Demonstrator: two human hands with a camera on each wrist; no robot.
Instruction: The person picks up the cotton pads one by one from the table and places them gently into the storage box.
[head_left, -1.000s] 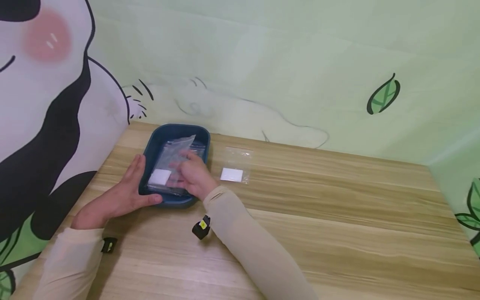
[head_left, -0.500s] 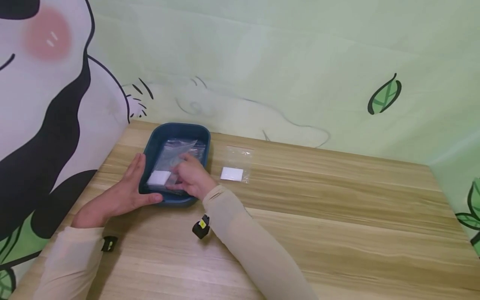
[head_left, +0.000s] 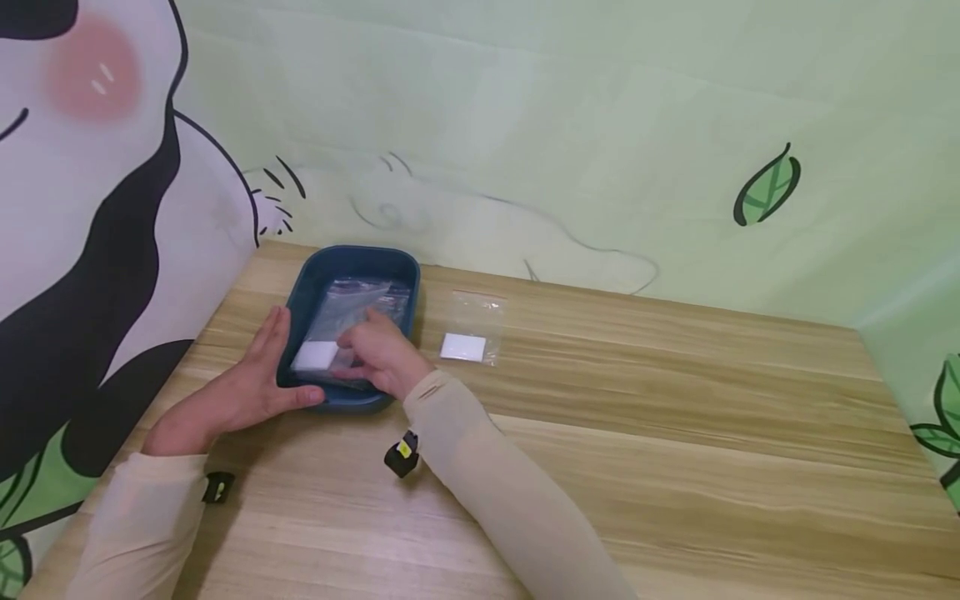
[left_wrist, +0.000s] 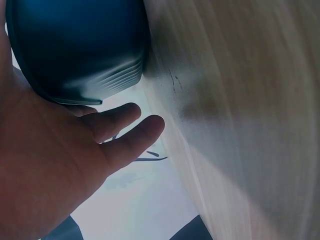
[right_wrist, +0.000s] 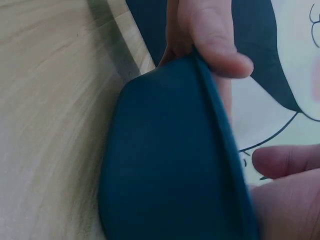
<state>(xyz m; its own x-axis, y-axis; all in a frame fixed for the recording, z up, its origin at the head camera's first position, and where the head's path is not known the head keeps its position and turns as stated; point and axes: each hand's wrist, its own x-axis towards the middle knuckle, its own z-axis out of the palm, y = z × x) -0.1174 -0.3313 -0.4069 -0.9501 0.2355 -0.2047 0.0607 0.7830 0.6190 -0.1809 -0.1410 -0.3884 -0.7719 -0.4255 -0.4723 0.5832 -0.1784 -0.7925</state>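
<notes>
In the head view, my left hand (head_left: 251, 383) rests against the left side of the dark blue bin (head_left: 352, 405), its fingers fairly straight and the thumb along the near rim. The left wrist view shows two of its fingers (left_wrist: 135, 140) extended beside the bin's wall. My right hand (head_left: 382, 354) reaches over the bin's right rim, with thumb and forefinger apart over a clear zip bag (head_left: 341, 312). A white rectangle (head_left: 315, 356) shows at this bag's near end. More clear bags lie under it, partly hidden by the hand.
Another clear zip bag (head_left: 480, 312) with a white rectangle in it lies flat on the wooden table (head_left: 637, 417), right of the bin. A green printed backdrop (head_left: 562, 125) stands close behind the bin, and a panda print (head_left: 217, 192) borders the left edge.
The top bag in the bin has settled flatter, its raised far corner now lower. My right fingers have drawn slightly over it. The left hand has stayed at the bin.
</notes>
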